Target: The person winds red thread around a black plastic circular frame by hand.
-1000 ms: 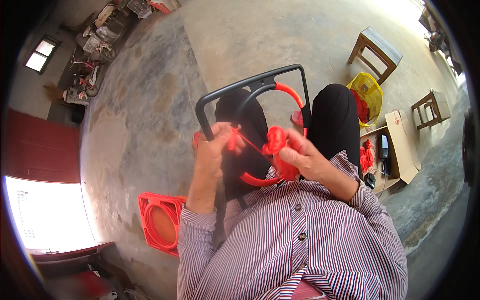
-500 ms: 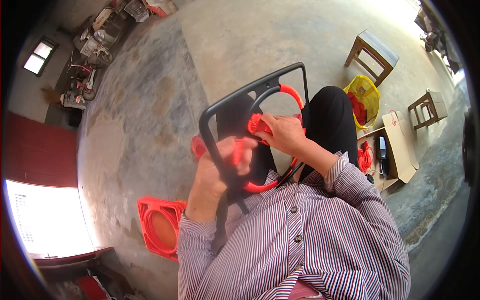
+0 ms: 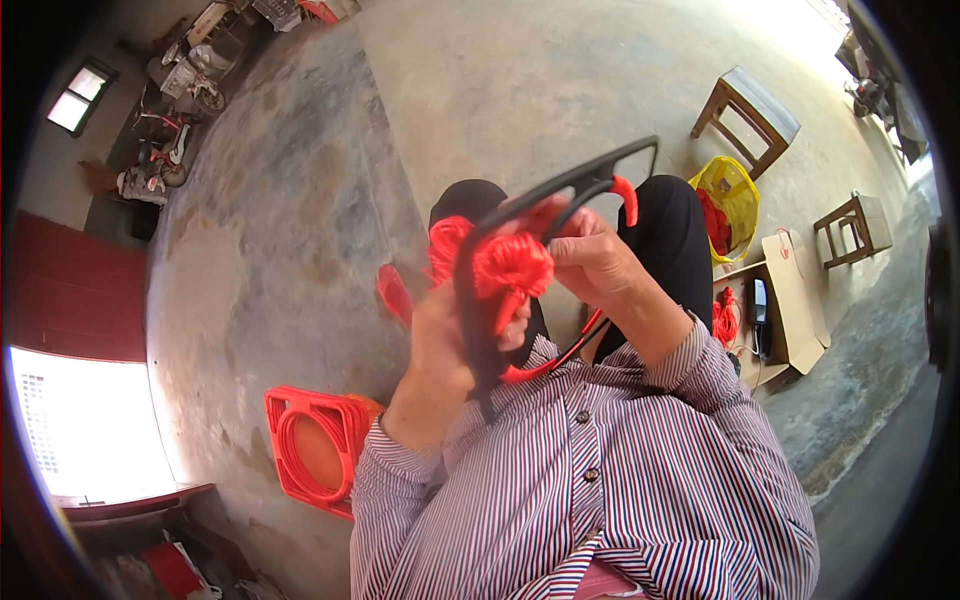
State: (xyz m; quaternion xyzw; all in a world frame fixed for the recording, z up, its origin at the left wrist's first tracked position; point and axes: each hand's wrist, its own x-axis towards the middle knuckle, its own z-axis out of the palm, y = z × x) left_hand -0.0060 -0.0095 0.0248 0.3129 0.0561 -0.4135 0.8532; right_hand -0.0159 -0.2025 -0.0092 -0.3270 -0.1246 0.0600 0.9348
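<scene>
Over my lap stands a tilted black rectangular frame (image 3: 575,180) with a red-and-black curved ring (image 3: 627,200) inside it. A bunched bundle of shiny red strands (image 3: 515,265) puffs out in front of the frame's near side, with more red strands behind the black bar. My left hand (image 3: 445,335) is closed around the lower part of the bundle, its fingers partly hidden by the frame. With bent fingers, my right hand (image 3: 590,255) grips at the bundle's right side, inside the frame; its fingertips are partly covered by the bar and blurred.
On the floor to my left lies a red square frame (image 3: 310,440) with a round centre. At right are a yellow bag (image 3: 735,205) with red material, an open cardboard box (image 3: 800,320), a red cord bundle (image 3: 725,322), a black device (image 3: 760,300) and two stools (image 3: 750,110).
The black frame has tilted more edge-on, its far corner shifting right. The red bundle has fanned out into a wide puff. My left hand has moved slightly right.
</scene>
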